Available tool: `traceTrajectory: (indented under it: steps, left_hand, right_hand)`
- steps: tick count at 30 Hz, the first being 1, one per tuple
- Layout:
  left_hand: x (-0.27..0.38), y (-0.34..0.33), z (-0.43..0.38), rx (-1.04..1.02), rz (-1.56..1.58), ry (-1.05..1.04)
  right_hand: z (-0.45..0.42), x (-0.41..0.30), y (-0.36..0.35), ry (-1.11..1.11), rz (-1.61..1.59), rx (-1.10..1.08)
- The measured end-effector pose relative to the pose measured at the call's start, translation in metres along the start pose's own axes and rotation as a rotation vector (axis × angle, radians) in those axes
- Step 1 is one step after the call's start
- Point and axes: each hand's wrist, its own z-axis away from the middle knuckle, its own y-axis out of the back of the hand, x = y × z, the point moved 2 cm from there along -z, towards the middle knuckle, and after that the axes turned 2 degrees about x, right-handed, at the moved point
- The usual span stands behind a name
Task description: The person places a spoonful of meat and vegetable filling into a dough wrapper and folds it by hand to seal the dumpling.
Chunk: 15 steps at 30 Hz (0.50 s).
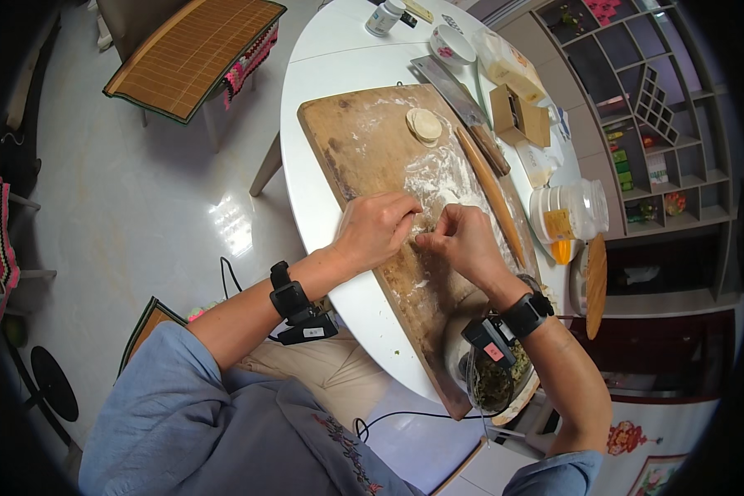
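My left hand [378, 226] is over the near part of a wooden board [363, 146], its fingers curled and thumb drawn in. Just beside it on the right, my right hand [468, 239] has thumb and fingertips pinched low over the board. Whether either pinch holds anything is hidden by the fingers. White flour [437, 177] is spread beyond my hands. A small stack of round dough wrappers [426, 126] lies toward the board's far end. To the right of my right hand, a tapered wooden rolling pin [490, 192] lies along the board.
A cleaver [449, 90] lies along the board's right side. Under my right forearm sits a bowl with chopped green filling [496, 378]. On the white table [322, 68] stand a flowered bowl [451, 46], a bottle [384, 18], an open cardboard box [521, 115] and a clear jar [570, 211].
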Motion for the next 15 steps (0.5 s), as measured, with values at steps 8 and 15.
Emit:
traceTrajectory:
  steps: [8, 15]
  left_hand:
    - [-0.001, 0.000, 0.000, 0.008, 0.008, 0.008]
    - [0.000, -0.001, 0.000, 0.009, 0.015, 0.005]
  right_hand:
    - [-0.001, 0.012, -0.006, 0.048, -0.133, 0.002]
    - [-0.002, 0.018, -0.011, 0.103, -0.174, 0.041]
